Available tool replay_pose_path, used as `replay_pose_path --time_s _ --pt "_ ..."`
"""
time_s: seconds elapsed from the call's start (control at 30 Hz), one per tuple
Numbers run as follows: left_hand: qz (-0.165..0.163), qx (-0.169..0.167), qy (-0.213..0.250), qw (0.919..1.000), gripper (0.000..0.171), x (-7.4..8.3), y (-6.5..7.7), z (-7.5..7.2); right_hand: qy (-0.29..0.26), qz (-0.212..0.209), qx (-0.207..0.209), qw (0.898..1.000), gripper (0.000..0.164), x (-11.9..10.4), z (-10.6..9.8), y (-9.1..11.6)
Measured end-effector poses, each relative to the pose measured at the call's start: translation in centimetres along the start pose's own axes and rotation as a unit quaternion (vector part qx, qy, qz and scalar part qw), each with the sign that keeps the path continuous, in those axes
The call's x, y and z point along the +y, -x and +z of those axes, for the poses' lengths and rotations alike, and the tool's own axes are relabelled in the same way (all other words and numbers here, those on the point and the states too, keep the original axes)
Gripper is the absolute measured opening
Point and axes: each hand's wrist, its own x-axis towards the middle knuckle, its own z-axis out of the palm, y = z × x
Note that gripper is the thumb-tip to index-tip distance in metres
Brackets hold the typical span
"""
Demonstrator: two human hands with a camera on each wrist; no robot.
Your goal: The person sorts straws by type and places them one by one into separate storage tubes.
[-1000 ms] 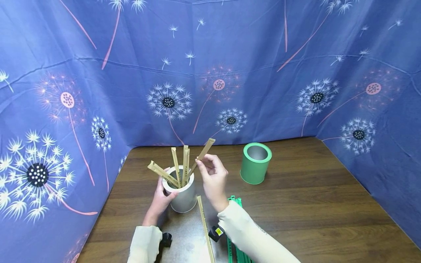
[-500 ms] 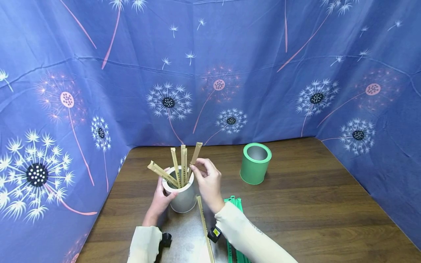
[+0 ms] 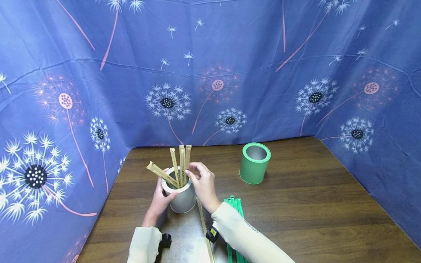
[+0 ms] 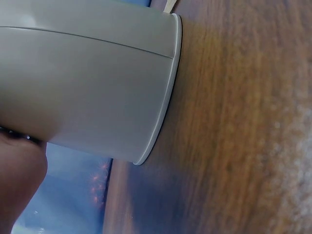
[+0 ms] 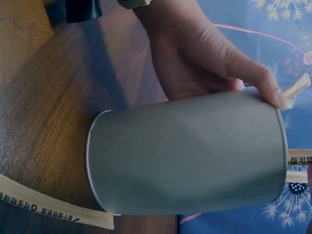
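Note:
My left hand (image 3: 159, 204) grips a pale grey can (image 3: 182, 201), its thumb over the near rim. Several straws in brown paper wrappers lean inside the can, one slanting far left (image 3: 159, 171). With thumb and fingertips my right hand (image 3: 204, 186) pinches a wrapped straw (image 3: 188, 155) at the can's right rim; its lower end is hidden inside. In the left wrist view the can's wall (image 4: 92, 87) fills the upper left. The right wrist view shows the can's side (image 5: 190, 156) and my left hand (image 5: 195, 53) on its rim.
One brown-wrapped straw (image 3: 201, 215) lies on the wooden table (image 3: 312, 201) beside the can. Several green-wrapped straws (image 3: 234, 204) lie partly under my right forearm. A green can (image 3: 254, 171) stands further back on the right. Patterned blue cloth (image 3: 263, 109) hangs around the table.
My right hand has moved left and slightly down, bringing the slanted straw nearly upright beside the others and lower in the can. The left hand and grey can keep their place.

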Motion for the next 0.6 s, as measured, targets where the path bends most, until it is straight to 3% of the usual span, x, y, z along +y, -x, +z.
replay_pose_path --time_s 0.2,0.6 --pt "0.009 -0.001 0.0 1.0 0.087 -0.1 0.0 0.0 0.003 0.012 -0.012 1.0 0.016 2.5 0.7 0.0" --pt "0.012 -0.001 0.011 0.9999 0.086 -0.1 0.0 0.1 0.002 -0.01 -0.023 1.0 0.018 3.5 0.6 0.2"
